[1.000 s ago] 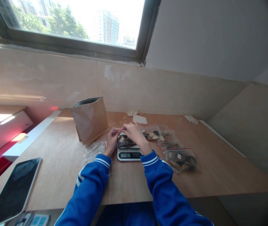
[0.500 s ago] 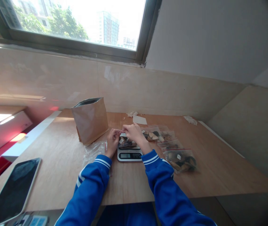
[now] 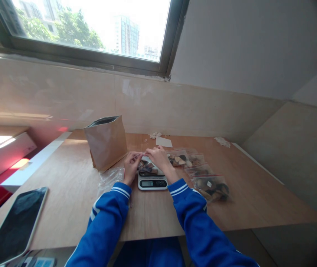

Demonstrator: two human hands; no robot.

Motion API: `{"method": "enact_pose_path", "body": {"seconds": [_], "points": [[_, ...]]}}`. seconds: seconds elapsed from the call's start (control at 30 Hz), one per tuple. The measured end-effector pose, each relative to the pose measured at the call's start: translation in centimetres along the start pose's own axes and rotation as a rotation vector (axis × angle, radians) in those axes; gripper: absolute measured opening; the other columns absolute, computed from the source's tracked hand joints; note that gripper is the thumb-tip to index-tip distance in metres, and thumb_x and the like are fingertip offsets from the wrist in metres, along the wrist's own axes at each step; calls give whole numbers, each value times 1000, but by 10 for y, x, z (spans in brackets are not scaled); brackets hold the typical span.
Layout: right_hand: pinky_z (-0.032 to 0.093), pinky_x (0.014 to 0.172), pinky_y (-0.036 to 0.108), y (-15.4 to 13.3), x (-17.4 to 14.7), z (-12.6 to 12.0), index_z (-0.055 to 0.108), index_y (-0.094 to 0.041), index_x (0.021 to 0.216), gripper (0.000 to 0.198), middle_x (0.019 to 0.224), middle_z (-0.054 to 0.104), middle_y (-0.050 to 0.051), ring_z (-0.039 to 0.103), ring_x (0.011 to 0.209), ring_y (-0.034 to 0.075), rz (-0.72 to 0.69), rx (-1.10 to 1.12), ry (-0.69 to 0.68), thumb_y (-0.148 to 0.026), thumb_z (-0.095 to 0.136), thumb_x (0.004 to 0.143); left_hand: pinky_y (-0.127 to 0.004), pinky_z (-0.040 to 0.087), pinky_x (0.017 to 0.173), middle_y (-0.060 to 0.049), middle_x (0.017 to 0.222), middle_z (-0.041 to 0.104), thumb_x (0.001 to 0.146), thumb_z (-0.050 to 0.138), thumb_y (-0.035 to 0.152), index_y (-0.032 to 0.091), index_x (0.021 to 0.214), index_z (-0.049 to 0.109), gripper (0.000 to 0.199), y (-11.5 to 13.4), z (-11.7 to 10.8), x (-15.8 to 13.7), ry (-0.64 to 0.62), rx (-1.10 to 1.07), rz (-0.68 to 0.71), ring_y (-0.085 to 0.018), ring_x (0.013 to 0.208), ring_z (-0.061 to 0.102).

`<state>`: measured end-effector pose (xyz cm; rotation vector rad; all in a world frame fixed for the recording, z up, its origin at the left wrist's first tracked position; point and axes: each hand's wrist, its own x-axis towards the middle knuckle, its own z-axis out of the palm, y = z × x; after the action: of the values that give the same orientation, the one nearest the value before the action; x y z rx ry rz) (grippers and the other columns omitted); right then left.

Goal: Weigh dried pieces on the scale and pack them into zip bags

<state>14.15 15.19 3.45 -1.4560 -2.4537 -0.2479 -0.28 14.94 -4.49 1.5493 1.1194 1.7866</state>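
Observation:
Over a small digital kitchen scale [image 3: 153, 184], both hands pinch the top edge of a clear zip bag [image 3: 148, 167] that holds dark and tan pieces. My left hand [image 3: 132, 166] grips the bag's left corner with closed fingers. Right beside it, my right hand [image 3: 159, 158] pinches the same edge, thumb and fingertips together. The bag hangs at the scale's platform; whether it rests on it I cannot tell. Figures on the scale's display are too small to read. Flat empty clear bags [image 3: 111, 178] lie left of the scale, by my left wrist.
Several filled zip bags [image 3: 211, 185] lie to the right. An open brown paper bag [image 3: 105, 142] stands at the back left. A tablet [image 3: 15, 224] lies at the left front edge. A white card [image 3: 164, 142] and crumpled tissue [image 3: 155, 135] sit near the wall.
My hands have moved slightly apart along the bag's top edge, the left one shifting a little left. The view has shifted slightly.

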Motion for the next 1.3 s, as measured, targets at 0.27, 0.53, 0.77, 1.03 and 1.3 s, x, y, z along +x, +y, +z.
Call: {"method": "enact_pose_path", "body": {"seconds": [0.27, 0.53, 0.77, 1.03, 1.3], "points": [[28, 83, 30, 9, -7, -3, 71, -22, 91, 25, 88, 76, 5, 68, 82, 17, 23, 75, -32, -26, 48, 98, -28, 44, 73, -3, 82, 66, 81, 67, 38, 21, 81, 71, 18, -3, 0, 1, -13, -32, -34, -17, 77, 59], [29, 84, 31, 20, -14, 4, 73, -23, 89, 22, 88, 75, 4, 65, 86, 18, 31, 79, 10, -27, 52, 96, -27, 45, 72, -3, 79, 67, 80, 67, 40, 20, 80, 71, 20, -7, 0, 1, 14, -39, -48, -16, 74, 59], [30, 82, 31, 30, -19, 7, 73, -24, 95, 21, 92, 76, 4, 66, 84, 17, 37, 143, -5, -25, 52, 96, -27, 45, 72, -4, 79, 67, 78, 68, 40, 19, 79, 71, 22, -10, 0, 2, 20, -81, -102, -17, 76, 60], [35, 81, 31, 40, -27, 7, 72, -22, 86, 23, 89, 76, 4, 67, 78, 17, 105, 280, 72, -19, 51, 94, -24, 46, 66, -3, 78, 68, 76, 69, 45, 19, 80, 71, 26, -14, 0, 3, 18, -206, -228, -15, 73, 60], [47, 64, 27, 64, -37, 40, 71, -20, 80, 28, 81, 74, 5, 66, 73, 20, 256, 790, 223, -32, 49, 89, -25, 41, 50, -5, 61, 66, 83, 51, 62, 14, 72, 66, 51, -12, -4, 4, 85, -335, -406, -14, 50, 56]]}}
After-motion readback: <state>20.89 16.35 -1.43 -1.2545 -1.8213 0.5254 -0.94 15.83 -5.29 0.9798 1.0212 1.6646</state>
